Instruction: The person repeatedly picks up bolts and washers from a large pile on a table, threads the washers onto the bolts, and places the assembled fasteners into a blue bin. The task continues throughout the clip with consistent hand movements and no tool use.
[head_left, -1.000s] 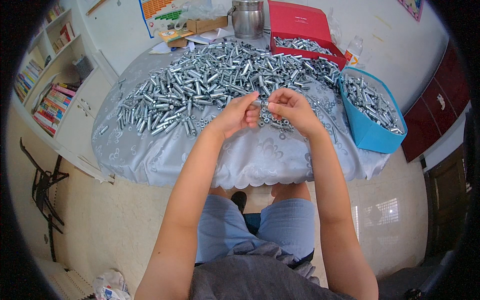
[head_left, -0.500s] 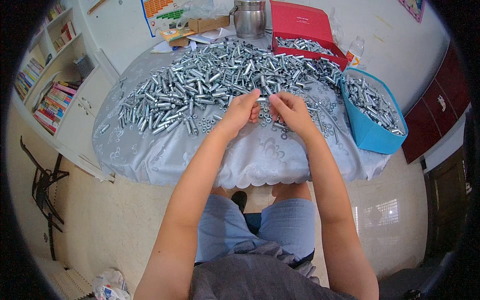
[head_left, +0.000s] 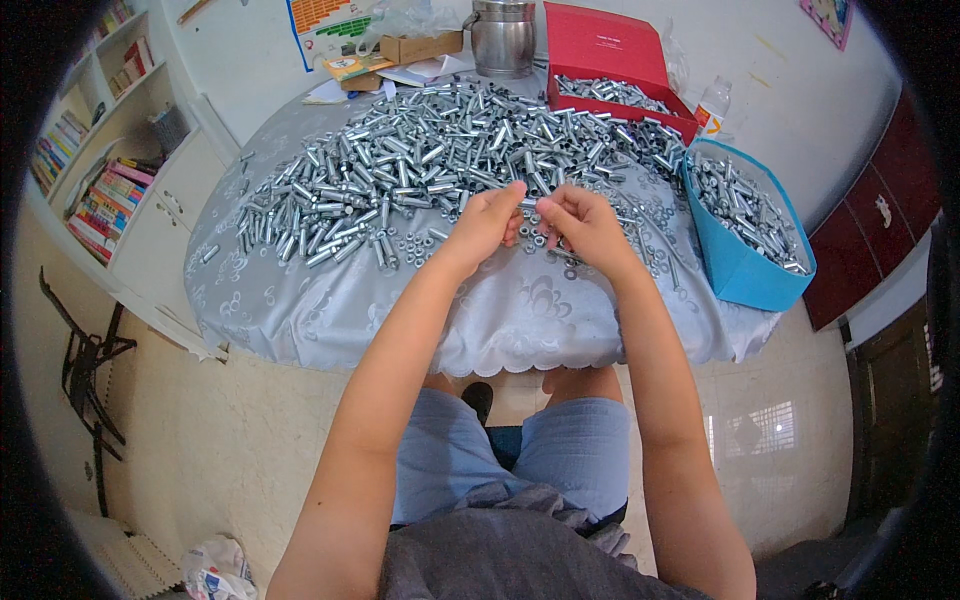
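My left hand [head_left: 484, 226] is closed, thumb on top and fingers curled, above the near edge of a big heap of silvery metal sleeve bolts [head_left: 420, 150]. Close beside it on the right, my right hand [head_left: 582, 230] has thumb and forefinger pinched together, pointing at the left hand. A short shiny bit shows in the narrow gap between the hands, but I cannot tell it from the heap behind. Whatever the fingers hold is too small or hidden. Loose hex nuts [head_left: 415, 247] lie on the grey patterned tablecloth [head_left: 480, 320] around and below the hands.
Thin threaded rods [head_left: 660, 245] lie right of my hands. A blue fabric bin [head_left: 757, 275] full of bolts stands at the table's right edge. Behind are an open red box [head_left: 605, 45] with more bolts, a steel pot [head_left: 502, 40], a plastic bottle [head_left: 712, 105] and a cardboard box [head_left: 420, 47].
My right hand's fingertips have shifted slightly left and down, nearer the left hand. The left hand stays almost in place. The heap looks the same.
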